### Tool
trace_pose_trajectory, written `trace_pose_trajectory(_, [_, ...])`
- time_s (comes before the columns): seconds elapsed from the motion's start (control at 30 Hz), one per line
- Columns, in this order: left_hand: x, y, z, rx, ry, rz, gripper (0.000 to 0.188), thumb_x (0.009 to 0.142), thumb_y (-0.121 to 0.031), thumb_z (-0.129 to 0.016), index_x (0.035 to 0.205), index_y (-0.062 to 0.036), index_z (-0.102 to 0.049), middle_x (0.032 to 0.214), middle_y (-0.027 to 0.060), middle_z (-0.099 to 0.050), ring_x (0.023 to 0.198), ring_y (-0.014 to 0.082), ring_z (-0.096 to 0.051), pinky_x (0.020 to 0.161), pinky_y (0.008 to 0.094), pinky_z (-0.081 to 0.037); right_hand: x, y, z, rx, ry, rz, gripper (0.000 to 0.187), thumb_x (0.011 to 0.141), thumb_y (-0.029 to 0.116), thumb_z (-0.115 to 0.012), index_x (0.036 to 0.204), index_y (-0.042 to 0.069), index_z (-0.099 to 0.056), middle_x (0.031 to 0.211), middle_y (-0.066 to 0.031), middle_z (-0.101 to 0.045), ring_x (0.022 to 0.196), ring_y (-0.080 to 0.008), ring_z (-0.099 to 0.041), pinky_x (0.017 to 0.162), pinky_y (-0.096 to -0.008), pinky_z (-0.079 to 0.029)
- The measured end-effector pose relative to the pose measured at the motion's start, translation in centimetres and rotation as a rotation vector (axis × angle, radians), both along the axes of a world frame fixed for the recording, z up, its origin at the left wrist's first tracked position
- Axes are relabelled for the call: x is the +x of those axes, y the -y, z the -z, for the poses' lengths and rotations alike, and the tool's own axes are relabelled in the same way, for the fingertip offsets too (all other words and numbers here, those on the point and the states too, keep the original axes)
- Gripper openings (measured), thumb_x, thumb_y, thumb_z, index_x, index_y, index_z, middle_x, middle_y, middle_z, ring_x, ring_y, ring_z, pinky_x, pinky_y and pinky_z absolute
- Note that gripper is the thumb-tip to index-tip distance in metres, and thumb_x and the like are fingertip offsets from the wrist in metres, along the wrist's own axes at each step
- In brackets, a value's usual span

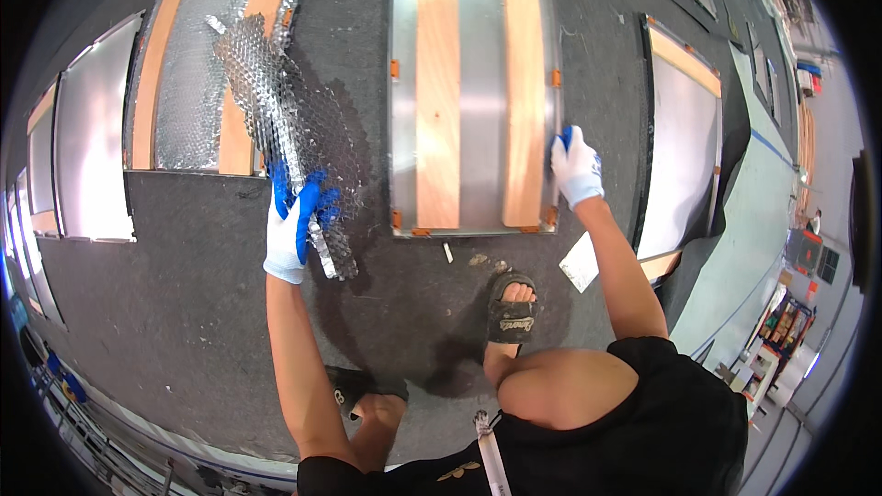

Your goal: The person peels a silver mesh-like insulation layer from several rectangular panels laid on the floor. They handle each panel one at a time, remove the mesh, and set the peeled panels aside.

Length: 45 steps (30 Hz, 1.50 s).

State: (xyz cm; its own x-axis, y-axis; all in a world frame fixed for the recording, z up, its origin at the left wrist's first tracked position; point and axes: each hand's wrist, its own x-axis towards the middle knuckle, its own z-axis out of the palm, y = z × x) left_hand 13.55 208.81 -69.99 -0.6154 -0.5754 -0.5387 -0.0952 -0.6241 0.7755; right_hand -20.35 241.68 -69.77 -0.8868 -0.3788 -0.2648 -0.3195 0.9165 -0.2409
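Note:
My left hand [296, 220], in a white and blue glove, is closed around a bunched piece of silvery honeycomb mesh [276, 106]. The mesh stretches away from me, its far end over the lower right corner of a mesh-filled panel [195, 92]. A metal panel [480, 83] lies in front of me on the dark floor covering, with two light wooden slats [437, 83] along it and orange clips on its rim. At its right edge is my right hand [578, 168], gloved too, with fingers curled against the rim; the fingertips are partly hidden.
More framed panels lie at the left [95, 138] and right [682, 147]. A white sheet [580, 263] rests near my right forearm. Small scraps [448, 253] are scattered by my sandalled foot [516, 303]. Shelving with goods [785, 321] stands at the far right.

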Motion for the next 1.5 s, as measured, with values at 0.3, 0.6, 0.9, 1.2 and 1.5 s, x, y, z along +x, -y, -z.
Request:
trace_pose_trajectory(0.3, [-4.1, -2.2, -4.1, -0.384, -0.061, 0.174, 0.07, 0.096, -0.001, -0.066, 0.158, -0.003, -0.034, 0.14, 0.0097, -0.055, 0.123, 0.0173, -0.055, 0.105, 0.0331, -0.047, -1.0, -15.2, 0.6, 0.374, 0.064, 0.205, 0.031, 0.1, 0.032, -0.058, 0.117, 0.006, -0.061, 0.104, -0.0263, -0.071, 0.096, -0.0466, -0.069, 0.083, -0.0529, -0.054])
trace_pose_trajectory(0.6, [-9.9, -7.6, 3.5, -0.043, -0.095, 0.226, 0.07, 0.094, 0.003, -0.072, 0.155, -0.003, -0.038, 0.135, 0.0036, -0.06, 0.118, 0.012, -0.056, 0.103, 0.0288, -0.047, 4.6, 9.7, -0.8, -0.657, 0.698, -0.073, 0.063, 0.095, 0.031, -0.074, 0.147, 0.005, -0.048, 0.113, -0.0145, -0.07, 0.091, -0.0158, -0.067, 0.08, -0.0315, -0.057])
trace_pose_trajectory(0.9, [-5.3, -6.3, 6.1, 0.409, -0.124, 0.02, 0.047, 0.104, -0.014, -0.061, 0.149, -0.008, -0.046, 0.132, 0.0113, -0.065, 0.111, 0.0229, -0.067, 0.095, 0.039, -0.058, 5.4, 14.6, 3.2, -0.554, 0.993, -0.033, 0.038, 0.091, 0.031, -0.079, 0.106, -0.003, -0.069, 0.087, -0.0052, -0.068, 0.077, -0.0133, -0.064, 0.075, -0.0299, -0.053])
trace_pose_trajectory(1.2, [-4.1, -5.3, 5.5, 0.052, -0.021, 0.13, 0.043, 0.106, -0.017, -0.056, 0.147, -0.004, -0.052, 0.131, 0.0068, -0.065, 0.114, 0.0168, -0.062, 0.101, 0.0332, -0.051, 6.3, 14.0, -2.7, 0.084, 0.131, -0.492, 0.081, 0.09, 0.058, -0.068, 0.147, 0.003, -0.048, 0.141, -0.0259, -0.053, 0.129, -0.0458, -0.055, 0.107, -0.0475, -0.047])
trace_pose_trajectory(1.5, [-4.6, -4.1, 5.2, 0.068, 0.074, 0.211, 0.047, 0.107, -0.023, -0.055, 0.149, -0.001, -0.049, 0.135, 0.014, -0.064, 0.124, 0.0232, -0.061, 0.107, 0.0376, -0.048, 6.8, 25.0, -3.0, -0.123, 0.4, -0.632, 0.083, 0.089, 0.065, -0.063, 0.139, -0.001, -0.057, 0.137, -0.0262, -0.062, 0.128, -0.0394, -0.06, 0.109, -0.045, -0.047])
